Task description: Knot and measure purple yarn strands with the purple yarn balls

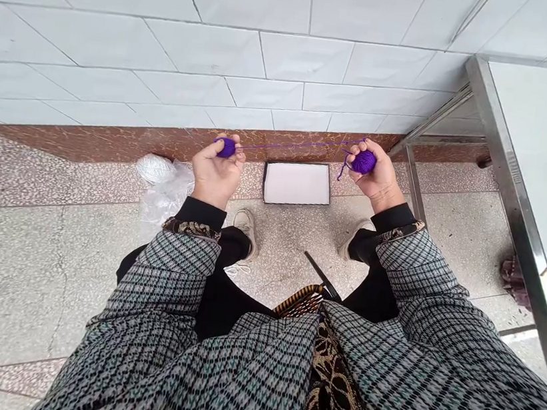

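Stretching sideways, a purple strand [291, 145] runs from the left yarn ball [225, 148], clasped in the left hand [217, 174], to the right hand [380, 177], wrapped around the right yarn ball [364, 162]; below, a shallow box [297, 183] lies on speckled floor [13, 265].

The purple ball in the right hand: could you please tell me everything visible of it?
The purple ball looks like wound yarn, rounded, with fine windings showing. The right hand holds it raised, partly covering it. A loose, kinked yarn end dangles beside it, and a thin strand stretches between this hand and the left hand.
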{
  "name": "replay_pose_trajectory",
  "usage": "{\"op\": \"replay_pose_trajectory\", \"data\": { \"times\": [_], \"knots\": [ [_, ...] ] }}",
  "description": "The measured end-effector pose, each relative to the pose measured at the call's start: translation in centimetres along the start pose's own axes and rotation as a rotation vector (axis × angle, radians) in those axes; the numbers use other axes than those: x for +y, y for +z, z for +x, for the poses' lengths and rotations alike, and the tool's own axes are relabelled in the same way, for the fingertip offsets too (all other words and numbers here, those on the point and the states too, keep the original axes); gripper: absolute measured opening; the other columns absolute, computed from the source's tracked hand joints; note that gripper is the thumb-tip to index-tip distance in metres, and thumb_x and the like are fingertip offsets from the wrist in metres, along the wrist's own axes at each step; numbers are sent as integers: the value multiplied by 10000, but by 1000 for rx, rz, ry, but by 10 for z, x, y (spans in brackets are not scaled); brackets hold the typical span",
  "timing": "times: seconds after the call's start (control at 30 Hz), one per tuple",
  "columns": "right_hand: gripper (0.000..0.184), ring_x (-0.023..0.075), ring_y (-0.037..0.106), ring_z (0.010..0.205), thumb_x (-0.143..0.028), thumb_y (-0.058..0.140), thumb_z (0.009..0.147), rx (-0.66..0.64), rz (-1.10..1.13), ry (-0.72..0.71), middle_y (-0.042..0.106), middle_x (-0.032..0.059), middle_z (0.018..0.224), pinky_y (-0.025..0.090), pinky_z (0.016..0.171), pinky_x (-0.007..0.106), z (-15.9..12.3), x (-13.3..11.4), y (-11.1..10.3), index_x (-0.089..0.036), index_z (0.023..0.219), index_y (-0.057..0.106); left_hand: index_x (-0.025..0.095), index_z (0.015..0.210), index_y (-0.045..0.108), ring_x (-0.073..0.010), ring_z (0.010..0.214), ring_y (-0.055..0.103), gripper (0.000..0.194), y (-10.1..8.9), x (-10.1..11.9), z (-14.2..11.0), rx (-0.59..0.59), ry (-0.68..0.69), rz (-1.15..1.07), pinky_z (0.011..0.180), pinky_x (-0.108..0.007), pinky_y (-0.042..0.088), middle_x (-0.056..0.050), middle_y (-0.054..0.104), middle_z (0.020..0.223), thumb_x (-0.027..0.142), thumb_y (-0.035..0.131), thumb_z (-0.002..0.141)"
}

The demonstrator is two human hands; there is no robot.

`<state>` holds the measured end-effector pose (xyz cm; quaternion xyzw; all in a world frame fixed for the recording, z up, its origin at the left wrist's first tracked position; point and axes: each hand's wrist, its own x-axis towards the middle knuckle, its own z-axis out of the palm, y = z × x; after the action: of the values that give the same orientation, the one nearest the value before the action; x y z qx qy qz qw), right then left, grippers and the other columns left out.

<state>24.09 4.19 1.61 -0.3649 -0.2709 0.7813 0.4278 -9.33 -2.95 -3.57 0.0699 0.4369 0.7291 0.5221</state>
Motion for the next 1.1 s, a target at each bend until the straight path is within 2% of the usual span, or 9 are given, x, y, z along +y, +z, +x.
{"op": "replay_pose_trajectory", "data": {
  "times": [0.13,0.23,0.33,0.47,0.6,0.7,0.8,0.93,1.1],
  "knots": [
    [335,86,584,685,-251,712,1038,81,-2,50,567,-27,802,274,432,154,-2,0,0,-220,878,419,257,940,566,-176,1091,790,124,1,9,-2,50,53,41,996,-315,621,-26,775,1002,285,670,1001],
    [301,79,586,643,-231,659,1062,99,-55,100,577,-26,783,259,411,151,-5,3,5,-213,866,431,254,974,505,-167,1071,770,108,10,24,-7,101,68,-77,1059,-351,605,-15,737,974,233,553,1068],
    [275,96,586,598,-213,637,1060,86,-212,156,598,-7,754,280,388,166,-6,8,7,-197,832,483,232,1011,500,-105,811,674,132,21,44,-14,137,69,-197,858,-224,576,-14,687,931,202,435,1122],
    [110,112,577,547,-123,628,1011,75,-609,203,678,32,790,337,381,206,-5,13,3,-138,936,706,195,1013,561,-84,495,298,288,34,68,-30,24,32,-66,465,-217,297,-13,623,829,205,295,1123],
    [324,110,556,585,6,650,892,169,-855,76,722,27,842,483,511,219,-1,13,-6,-138,1153,775,187,944,556,-89,443,236,210,38,84,-38,73,126,107,440,-237,130,-8,602,731,135,357,989],
    [390,110,558,607,-9,610,870,182,-761,-8,709,27,904,562,582,251,2,11,-9,-138,1210,751,191,885,531,-81,418,228,108,32,90,-33,125,218,143,458,-236,97,6,598,712,134,439,888],
    [375,89,542,621,-36,572,876,142,-627,-40,694,34,1001,552,563,234,2,10,-7,-134,1197,740,192,818,539,-79,401,239,55,24,84,-28,48,224,225,468,-247,70,-6,618,708,152,507,797],
    [321,101,624,757,-79,620,904,35,-547,-44,744,51,1120,519,568,183,-3,12,1,-153,1188,752,190,826,669,-75,441,304,87,21,51,-27,-209,122,362,450,-261,137,-37,706,813,259,627,792],
    [180,94,568,587,-180,661,998,-144,-431,109,672,-24,768,502,516,183,-7,31,20,-148,1157,739,191,998,800,-83,510,397,270,28,1,-42,-515,23,462,443,-261,231,-114,801,1178,390,697,847]
  ]
}}
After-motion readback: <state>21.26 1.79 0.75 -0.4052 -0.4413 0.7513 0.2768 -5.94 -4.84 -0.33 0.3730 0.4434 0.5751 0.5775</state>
